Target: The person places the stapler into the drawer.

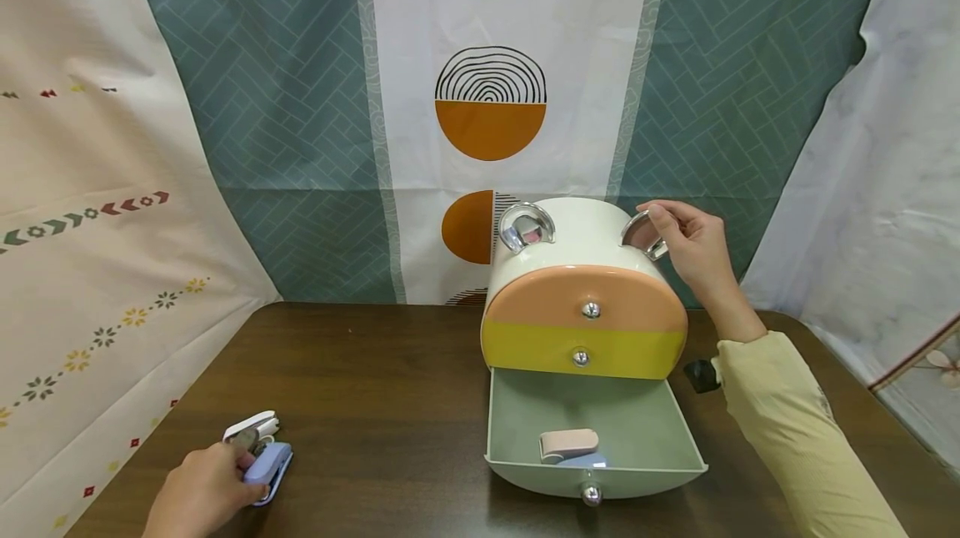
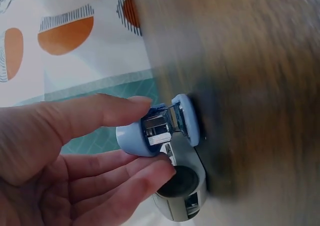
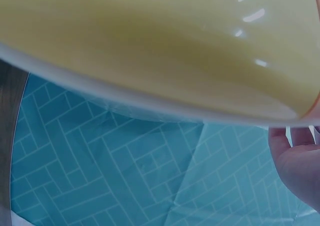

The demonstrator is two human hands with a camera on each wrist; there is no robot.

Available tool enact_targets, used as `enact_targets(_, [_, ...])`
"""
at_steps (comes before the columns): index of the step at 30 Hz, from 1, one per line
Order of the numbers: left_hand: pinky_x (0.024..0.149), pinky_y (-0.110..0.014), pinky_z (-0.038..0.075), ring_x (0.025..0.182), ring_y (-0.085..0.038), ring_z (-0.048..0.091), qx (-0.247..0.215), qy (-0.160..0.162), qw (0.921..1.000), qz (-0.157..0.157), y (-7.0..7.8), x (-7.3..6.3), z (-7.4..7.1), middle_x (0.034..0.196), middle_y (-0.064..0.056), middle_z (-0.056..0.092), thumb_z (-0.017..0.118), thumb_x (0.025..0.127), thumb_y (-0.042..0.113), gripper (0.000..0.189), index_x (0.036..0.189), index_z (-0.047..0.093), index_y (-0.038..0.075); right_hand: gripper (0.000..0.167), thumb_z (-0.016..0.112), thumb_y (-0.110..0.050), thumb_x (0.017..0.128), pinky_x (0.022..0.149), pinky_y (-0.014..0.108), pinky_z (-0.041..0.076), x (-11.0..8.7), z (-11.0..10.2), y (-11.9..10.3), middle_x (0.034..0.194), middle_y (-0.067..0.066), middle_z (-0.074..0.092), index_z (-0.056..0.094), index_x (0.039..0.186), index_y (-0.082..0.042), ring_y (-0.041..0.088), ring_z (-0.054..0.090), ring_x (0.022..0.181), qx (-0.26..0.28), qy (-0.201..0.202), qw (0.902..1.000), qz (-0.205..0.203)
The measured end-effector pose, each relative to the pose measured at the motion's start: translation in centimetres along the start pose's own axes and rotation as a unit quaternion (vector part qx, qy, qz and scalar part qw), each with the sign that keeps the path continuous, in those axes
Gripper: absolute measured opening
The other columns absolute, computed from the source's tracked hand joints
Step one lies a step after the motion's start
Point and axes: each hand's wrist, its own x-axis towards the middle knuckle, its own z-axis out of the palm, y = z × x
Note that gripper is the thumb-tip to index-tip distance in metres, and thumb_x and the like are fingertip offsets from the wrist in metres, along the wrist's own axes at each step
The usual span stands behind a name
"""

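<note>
At the table's left, my left hand (image 1: 198, 488) pinches a light blue stapler (image 1: 268, 470) between thumb and fingers. In the left wrist view the stapler (image 2: 135, 140) has its metal works facing the camera. Right beside it lies a white and grey object with a dark round part (image 2: 180, 183), its kind unclear. My right hand (image 1: 697, 246) grips the silver-rimmed right ear (image 1: 639, 231) on top of a rounded drawer box (image 1: 585, 225). The right wrist view shows the box's glossy side, with the right hand (image 3: 297, 166) at its edge.
The box's bottom green drawer (image 1: 517, 404) is pulled out toward me. Inside lie a pink stapler-like piece (image 1: 568, 441) and a blue one (image 1: 587, 461). Above are a yellow drawer (image 1: 525, 346) and an orange drawer (image 1: 532, 296), both closed. Patterned cloth (image 1: 285, 104) hangs behind the table.
</note>
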Motion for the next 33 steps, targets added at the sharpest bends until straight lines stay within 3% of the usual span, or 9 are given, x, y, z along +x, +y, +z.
enact_targets(8, [0.049,-0.038,0.039,0.058,-0.016,0.051,-0.001,0.056,0.9981,0.025,1.1,-0.4,-0.4,0.07,0.0,0.063,0.075,0.063,0.024,0.028,0.086,0.07,0.009,0.032,0.051,-0.023,0.093,0.07,0.019,0.037,0.2,-0.2,1.2,0.063,-0.019,0.06,0.063,0.107,0.003,0.008,0.045,0.056,-0.007,0.004,1.0,0.002])
enact_targets(13, [0.053,-0.036,0.041,0.063,-0.015,0.058,-0.031,0.082,0.9956,0.034,2.1,-0.6,-0.7,0.07,0.002,0.066,0.076,0.065,0.023,0.031,0.091,0.071,0.007,0.032,0.051,-0.022,0.093,0.072,0.018,0.038,0.2,-0.1,1.1,0.063,-0.02,0.06,0.062,0.107,0.005,0.005,0.05,0.06,-0.009,0.003,0.9999,0.004])
enact_targets(18, [0.056,-0.035,0.042,0.065,-0.014,0.062,-0.055,0.101,0.9921,0.05,3.6,-0.8,-1.1,0.071,0.001,0.067,0.076,0.067,0.024,0.029,0.091,0.071,0.008,0.027,0.05,-0.017,0.094,0.073,0.016,0.041,0.0,0.0,0.1,0.063,-0.021,0.06,0.063,0.104,0.005,0.001,0.056,0.066,0.005,-0.003,1.0,-0.001])
enact_targets(22, [0.058,-0.033,0.043,0.065,-0.012,0.063,-0.075,0.111,0.9887,0.068,5.1,-0.8,-1.3,0.073,0.001,0.068,0.076,0.068,0.023,0.029,0.093,0.07,0.009,0.021,0.049,-0.014,0.094,0.069,0.015,0.043,-0.4,0.0,-1.2,0.064,-0.021,0.06,0.066,0.099,-0.003,-0.001,0.057,0.064,0.02,-0.004,0.9998,-0.008])
enact_targets(25, [0.059,-0.028,0.046,0.065,-0.008,0.063,-0.1,0.125,0.9834,0.085,6.4,-0.8,-1.3,0.076,0.001,0.069,0.077,0.068,0.02,0.029,0.094,0.071,0.01,0.02,0.049,-0.014,0.094,0.068,0.016,0.044,-0.5,0.1,-1.8,0.063,-0.021,0.06,0.066,0.098,-0.006,-0.001,0.057,0.064,0.021,-0.002,0.9998,-0.007])
enact_targets(29, [0.058,-0.021,0.048,0.065,-0.005,0.064,-0.146,0.145,0.972,0.113,8.1,-0.9,-1.3,0.081,-0.001,0.069,0.078,0.068,0.015,0.028,0.094,0.07,0.009,0.025,0.05,-0.015,0.094,0.065,0.016,0.04,-0.4,0.2,-1.9,0.062,-0.023,0.059,0.063,0.101,0.005,-0.001,0.052,0.058,0.01,0.002,0.9999,-0.007])
enact_targets(33, [0.059,-0.019,0.049,0.066,-0.006,0.064,-0.174,0.155,0.9619,0.143,9.8,-0.8,-1.3,0.082,-0.002,0.068,0.077,0.068,0.011,0.029,0.096,0.07,0.007,0.027,0.051,-0.015,0.093,0.051,0.021,0.03,-0.1,0.2,-1.1,0.06,-0.023,0.057,0.062,0.102,0.008,0.004,0.034,0.042,-0.002,0.012,0.9999,-0.003])
